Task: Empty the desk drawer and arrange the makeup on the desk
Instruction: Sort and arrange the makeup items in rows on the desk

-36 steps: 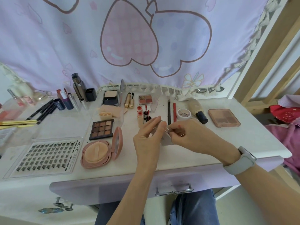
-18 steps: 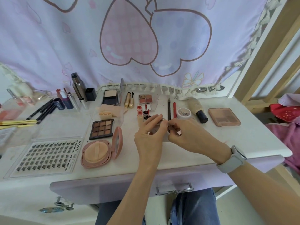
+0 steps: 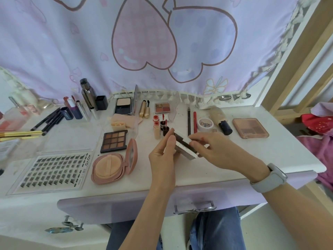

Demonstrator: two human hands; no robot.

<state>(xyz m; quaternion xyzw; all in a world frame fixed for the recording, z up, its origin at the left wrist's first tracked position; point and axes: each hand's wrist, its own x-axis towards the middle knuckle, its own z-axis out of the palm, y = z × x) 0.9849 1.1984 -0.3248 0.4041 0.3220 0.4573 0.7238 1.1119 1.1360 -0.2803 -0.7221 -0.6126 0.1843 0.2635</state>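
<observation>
Both hands hold a small white compact (image 3: 183, 144) with a dark inside, just above the middle of the white desk (image 3: 252, 159). My left hand (image 3: 164, 156) grips its left end, my right hand (image 3: 214, 150) pinches its right end. The compact is partly open and tilted. Makeup lies spread over the desk: an open pink powder puff case (image 3: 111, 167), a brown eyeshadow palette (image 3: 114, 140), a false lash sheet (image 3: 54, 170), lip tints (image 3: 156, 128) and two pencils (image 3: 191, 121). The lilac drawer front (image 3: 137, 204) with its metal handle (image 3: 194, 207) sits shut below the desk edge.
A closed pink palette (image 3: 250, 128), a PIPI jar (image 3: 205, 124) and a foundation bottle (image 3: 220, 120) lie at the right. Brushes and pens (image 3: 41, 123) and bottles (image 3: 88, 96) stand at the left back. A heart-print curtain (image 3: 144, 42) hangs behind. A wooden frame (image 3: 297, 60) stands right.
Both hands have shifted slightly toward the back of the desk, and the compact between them has turned and opened, showing its dark inside.
</observation>
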